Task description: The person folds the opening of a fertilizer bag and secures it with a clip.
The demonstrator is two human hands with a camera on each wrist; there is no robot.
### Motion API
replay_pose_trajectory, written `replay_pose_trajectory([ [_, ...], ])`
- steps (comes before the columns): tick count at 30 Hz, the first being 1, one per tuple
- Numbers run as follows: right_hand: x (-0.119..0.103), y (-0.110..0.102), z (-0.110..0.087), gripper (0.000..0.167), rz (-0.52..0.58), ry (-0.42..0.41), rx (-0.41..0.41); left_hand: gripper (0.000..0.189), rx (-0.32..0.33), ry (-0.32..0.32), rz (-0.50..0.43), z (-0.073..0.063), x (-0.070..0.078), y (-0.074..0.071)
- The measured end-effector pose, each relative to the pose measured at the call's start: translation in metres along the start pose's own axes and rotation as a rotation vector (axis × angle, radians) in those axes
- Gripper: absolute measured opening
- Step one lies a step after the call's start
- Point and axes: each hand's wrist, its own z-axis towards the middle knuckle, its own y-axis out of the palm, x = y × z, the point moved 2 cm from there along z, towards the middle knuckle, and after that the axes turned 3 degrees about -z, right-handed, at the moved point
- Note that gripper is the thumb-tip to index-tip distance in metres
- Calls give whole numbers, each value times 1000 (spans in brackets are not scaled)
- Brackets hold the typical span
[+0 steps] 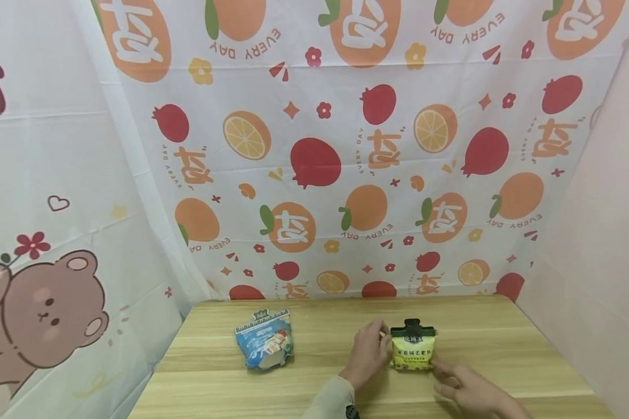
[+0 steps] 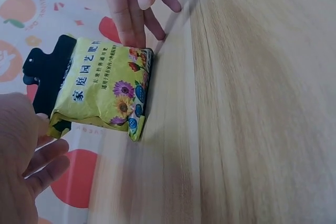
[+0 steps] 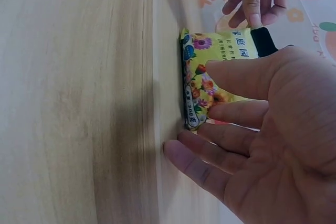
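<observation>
A small yellow fertilizer bag (image 1: pixel 413 352) with printed flowers stands upright on the wooden table, its top held by a black clip (image 1: pixel 412 330). My left hand (image 1: pixel 368 352) pinches the bag's upper corner beside the clip; the bag partly hides those fingertips in the left wrist view. On the other side, my right hand (image 1: pixel 469 387) has its fingers spread loosely at the bag's lower edge. In the right wrist view, its thumb (image 3: pixel 236 74) overlaps the printed front, and whether it presses there I cannot tell.
A blue bag (image 1: pixel 266 344) with a dark clip (image 1: pixel 261 316) across its top lies on the left part of the wooden table (image 1: pixel 199 372). Behind the table's far edge hangs a fruit-print curtain (image 1: pixel 314 221). Pale cloths close off both sides.
</observation>
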Motion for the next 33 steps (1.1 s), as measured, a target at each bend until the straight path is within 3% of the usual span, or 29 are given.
replay_pose_trajectory([
  [5,-1,0,-2,63,-5,11,2,9,-23,-4,25,-1,0,2],
  [13,-4,0,1,64,-26,25,6,8,-29,-40,-7,1,-1,5],
  [21,-4,0,5,64,-50,16,10,9,-5,6,19,0,-3,6],
  [28,-5,1,6,66,-52,6,2,13,-22,3,62,0,-6,5],
  [33,-5,1,6,68,-57,5,5,19,-43,28,165,-2,-8,8],
])
